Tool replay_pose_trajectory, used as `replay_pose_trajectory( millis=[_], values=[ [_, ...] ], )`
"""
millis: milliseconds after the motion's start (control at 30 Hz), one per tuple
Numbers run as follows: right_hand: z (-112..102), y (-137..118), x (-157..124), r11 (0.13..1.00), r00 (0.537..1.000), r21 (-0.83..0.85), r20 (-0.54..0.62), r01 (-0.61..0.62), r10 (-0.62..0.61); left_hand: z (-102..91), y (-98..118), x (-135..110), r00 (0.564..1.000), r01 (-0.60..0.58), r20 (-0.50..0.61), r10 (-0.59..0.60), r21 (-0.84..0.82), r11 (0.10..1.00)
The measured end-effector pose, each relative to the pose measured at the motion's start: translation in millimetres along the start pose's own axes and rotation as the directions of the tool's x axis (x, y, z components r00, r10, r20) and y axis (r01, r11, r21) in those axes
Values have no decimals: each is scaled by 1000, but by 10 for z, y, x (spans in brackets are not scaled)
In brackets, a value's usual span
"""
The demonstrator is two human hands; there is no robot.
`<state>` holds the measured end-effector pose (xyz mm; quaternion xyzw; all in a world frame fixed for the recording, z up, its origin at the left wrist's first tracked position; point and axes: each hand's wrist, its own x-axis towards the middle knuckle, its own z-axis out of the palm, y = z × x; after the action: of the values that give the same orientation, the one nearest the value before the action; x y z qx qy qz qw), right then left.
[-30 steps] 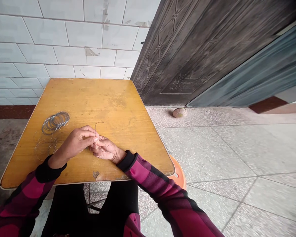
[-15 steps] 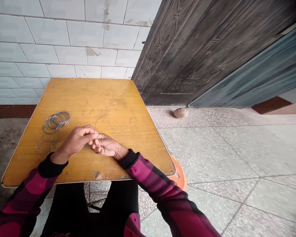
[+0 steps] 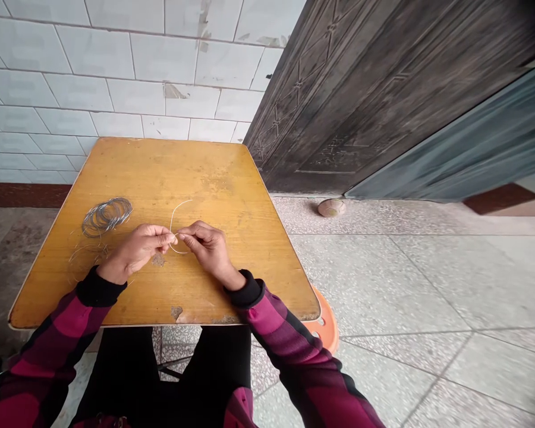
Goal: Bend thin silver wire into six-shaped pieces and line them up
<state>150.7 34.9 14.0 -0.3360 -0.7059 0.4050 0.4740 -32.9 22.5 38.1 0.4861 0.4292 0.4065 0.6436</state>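
Observation:
My left hand [image 3: 136, 251] and my right hand [image 3: 207, 245] meet fingertip to fingertip over the middle of a worn yellow wooden table [image 3: 191, 172]. Both pinch a thin curved piece of wire [image 3: 175, 215], whose free end arcs up and away from the fingers. A bundle of wire rings [image 3: 107, 214] lies on the table to the left of my left hand. A few looser wire loops [image 3: 84, 254] lie just in front of that bundle, close to my left wrist.
A white tiled wall [image 3: 116, 71] stands behind the table. A dark carved door [image 3: 383, 89] runs along the right. An orange stool [image 3: 325, 324] sits under the table's right corner. A small round object [image 3: 330, 207] lies on the stone floor by the door.
My right hand has turned palm-down and lifted to pinch the wire opposite my left fingers. The wire's free end has swung up. The view has shifted slightly.

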Motion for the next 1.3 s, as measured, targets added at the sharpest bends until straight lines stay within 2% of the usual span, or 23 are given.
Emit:
replay_pose_trajectory(
  millis=[133,333,500,667,800,900,967,1133,1300],
  values=[
    [66,29,-31,999,998,-49,-60,-8,5,27,-23,13,999,33,22,-31,-99,995],
    [122,48,-42,996,988,-89,-157,-6,-8,90,-100,23,996,-71,-72,62,-139,988],
    [126,-5,-59,997,997,-71,-77,-6,1,104,-108,26,986,-137,-116,116,-193,972],
    [178,-2,-80,998,1000,-65,30,-3,4,139,-78,26,986,-149,-125,113,-337,930],
    [300,107,-97,994,999,104,34,-21,17,186,-77,30,983,-169,-133,126,-395,903],
    [400,174,-109,956,999,293,34,-22,12,195,-105,37,981,-180,-138,136,-387,905],
    [442,187,-112,935,999,354,45,-21,6,194,-122,40,980,-189,-127,152,-376,907],
    [453,155,-104,937,998,349,63,-13,-9,198,-135,39,975,-220,-102,196,-372,902],
    [461,138,-113,932,997,358,42,52,-72,213,-150,47,971,-237,-115,209,-365,900]
  ],
)
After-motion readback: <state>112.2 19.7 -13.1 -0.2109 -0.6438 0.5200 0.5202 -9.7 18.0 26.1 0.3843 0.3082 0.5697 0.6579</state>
